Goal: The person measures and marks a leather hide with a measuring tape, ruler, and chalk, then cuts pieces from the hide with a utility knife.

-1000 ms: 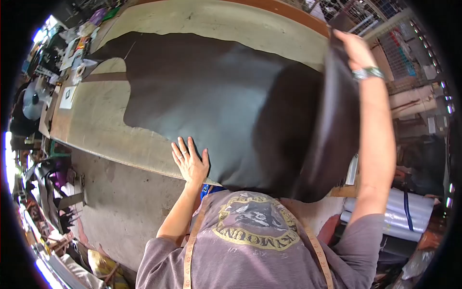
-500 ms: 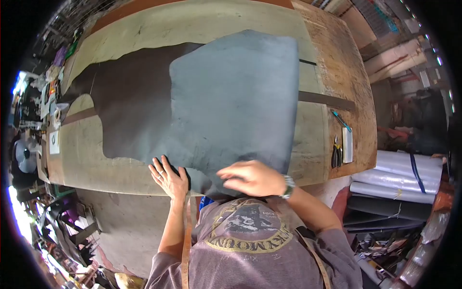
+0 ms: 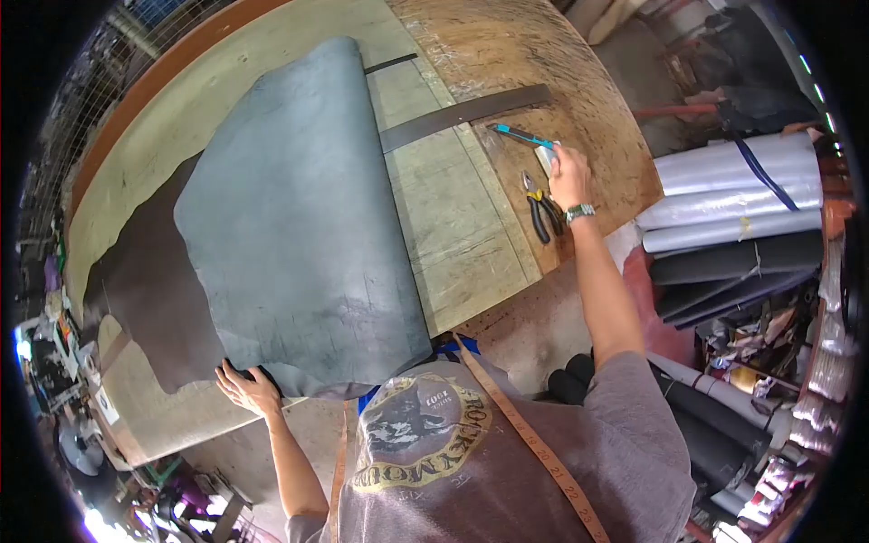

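A large sheet of leather (image 3: pixel 290 208) lies on the table, folded over so that its grey-blue underside faces up. Its dark brown side (image 3: pixel 145 299) shows at the left. My left hand (image 3: pixel 249 391) rests at the near edge of the leather with fingers apart. Far to the right, my right hand (image 3: pixel 570 176) has its fingers closed at the near end of a blue utility knife (image 3: pixel 525 136). Under that hand is a white bar (image 3: pixel 545 156), mostly covered. Pliers (image 3: pixel 541 208) with black and yellow handles lie just left of my right wrist.
A dark strip (image 3: pixel 471 116) and a short black strip (image 3: pixel 391 63) stick out from beneath the leather across the table (image 3: pixel 462 226). Clear plastic rolls (image 3: pixel 733 181) and black rolls (image 3: pixel 742 271) are stacked right of it. A measuring tape (image 3: pixel 534 439) hangs over my shirt.
My right hand has gone from above the leather to the utility knife at the right. The view has turned rightward. My left hand stays by the leather's near edge.
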The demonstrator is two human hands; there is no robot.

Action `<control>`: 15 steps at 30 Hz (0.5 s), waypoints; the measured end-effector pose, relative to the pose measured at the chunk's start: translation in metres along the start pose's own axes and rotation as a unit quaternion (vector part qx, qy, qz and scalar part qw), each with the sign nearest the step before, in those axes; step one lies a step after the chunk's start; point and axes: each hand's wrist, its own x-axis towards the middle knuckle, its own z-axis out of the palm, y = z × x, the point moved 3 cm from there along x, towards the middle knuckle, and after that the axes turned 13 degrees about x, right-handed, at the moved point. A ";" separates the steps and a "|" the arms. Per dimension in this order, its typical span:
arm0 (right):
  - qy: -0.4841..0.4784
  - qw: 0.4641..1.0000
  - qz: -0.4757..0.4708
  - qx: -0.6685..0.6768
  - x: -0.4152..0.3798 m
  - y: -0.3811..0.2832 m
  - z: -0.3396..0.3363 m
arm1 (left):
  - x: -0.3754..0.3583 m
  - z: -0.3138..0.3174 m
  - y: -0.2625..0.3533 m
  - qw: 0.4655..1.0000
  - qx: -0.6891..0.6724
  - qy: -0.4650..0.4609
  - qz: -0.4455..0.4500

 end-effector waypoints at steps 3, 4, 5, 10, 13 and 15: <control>-0.004 0.992 -0.087 -0.092 0.034 0.016 0.027 | 0.002 -0.015 0.005 1.000 0.003 0.013 0.024; -0.036 0.991 -0.064 -0.114 0.043 0.018 0.038 | 0.001 -0.014 0.004 0.999 0.004 0.018 0.028; -0.064 0.987 -0.043 -0.138 0.052 0.021 0.043 | 0.001 -0.011 0.004 1.000 0.012 0.021 0.020; -0.110 0.984 -0.053 -0.127 0.069 0.025 0.059 | 0.001 -0.007 0.000 1.000 -0.007 0.020 0.000; -0.092 0.987 -0.071 -0.109 0.073 0.027 0.055 | -0.001 0.001 -0.003 0.999 -0.015 0.032 -0.001; -0.135 0.985 -0.069 -0.084 0.077 0.026 0.047 | -0.001 -0.003 -0.002 1.000 -0.009 0.016 -0.008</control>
